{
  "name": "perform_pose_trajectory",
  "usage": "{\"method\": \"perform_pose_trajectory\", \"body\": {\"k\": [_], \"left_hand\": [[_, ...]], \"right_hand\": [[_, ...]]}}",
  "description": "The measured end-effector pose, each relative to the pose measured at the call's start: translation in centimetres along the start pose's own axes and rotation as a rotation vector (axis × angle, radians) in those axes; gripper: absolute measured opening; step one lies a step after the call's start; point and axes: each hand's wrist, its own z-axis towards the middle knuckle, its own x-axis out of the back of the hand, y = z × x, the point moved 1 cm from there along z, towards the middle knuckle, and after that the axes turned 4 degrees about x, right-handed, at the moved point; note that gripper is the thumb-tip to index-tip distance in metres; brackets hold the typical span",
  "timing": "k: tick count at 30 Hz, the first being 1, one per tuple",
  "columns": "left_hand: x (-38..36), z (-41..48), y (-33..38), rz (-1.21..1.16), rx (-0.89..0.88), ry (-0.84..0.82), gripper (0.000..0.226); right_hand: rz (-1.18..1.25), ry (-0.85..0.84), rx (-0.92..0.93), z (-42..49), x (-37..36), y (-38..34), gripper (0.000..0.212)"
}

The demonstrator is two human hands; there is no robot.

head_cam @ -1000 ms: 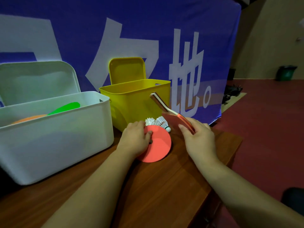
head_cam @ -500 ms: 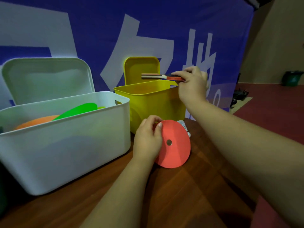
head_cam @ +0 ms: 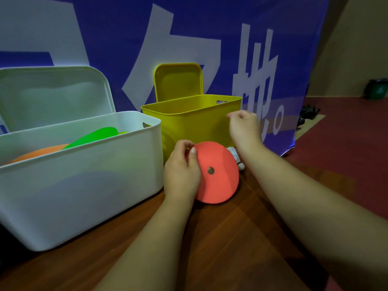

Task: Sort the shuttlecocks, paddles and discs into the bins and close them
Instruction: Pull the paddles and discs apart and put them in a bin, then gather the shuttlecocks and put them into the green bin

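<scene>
Head view shows a blue banner (head_cam: pixel 189 38) with big white Chinese writing; one sign reads "地". The left hand (head_cam: pixel 181 173) pinches the red disc (head_cam: pixel 218 175) by its rim, thumb on front. The disc is round and flat with a dark dot in the middle. It stands tipped up on the table (head_cam: pixel 231 238), face toward the camera, just before the yellow bin (head_cam: pixel 189 122). A white shuttlecock (head_cam: pixel 236 156) lies behind it. The right hand (head_cam: pixel 244 127) is curled up and holds nothing.

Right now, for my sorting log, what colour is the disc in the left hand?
The disc is coral red, seen best in the head view.
</scene>
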Motion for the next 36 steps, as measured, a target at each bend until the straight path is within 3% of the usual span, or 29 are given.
{"method": "perform_pose_trajectory", "body": {"k": [3, 11, 16, 27, 31, 36], "left_hand": [[0.5, -0.1, 0.6, -0.001, 0.038, 0.037, 0.007], [1.4, -0.6, 1.1, 0.043, 0.039, 0.041, 0.008], [1.6, -1.0, 1.4, 0.072, 0.032, 0.01, 0.008], [2.4, -3.4, 5.5, 0.115, 0.094, -0.066, 0.007], [6.8, -5.8, 6.6, 0.163, 0.092, -0.105, 0.007], [14.9, -7.6, 7.5, 0.175, 0.167, -0.014, 0.013]], "right_hand": [[-0.098, -0.041, -0.122, -1.8, 1.0, 3.0, 0.026], [-0.483, -0.232, -0.187, -4.3, 2.6, 8.4, 0.057], [-0.705, -0.222, -0.125, -4.8, 1.8, 8.1, 0.039], [-0.524, -0.121, -0.079, -6.4, 3.3, 6.2, 0.028], [-0.378, -0.132, -0.025, -8.1, 3.3, 4.3, 0.03], [-0.118, -0.197, 0.038, -12.0, 2.5, -0.5, 0.029]]}}
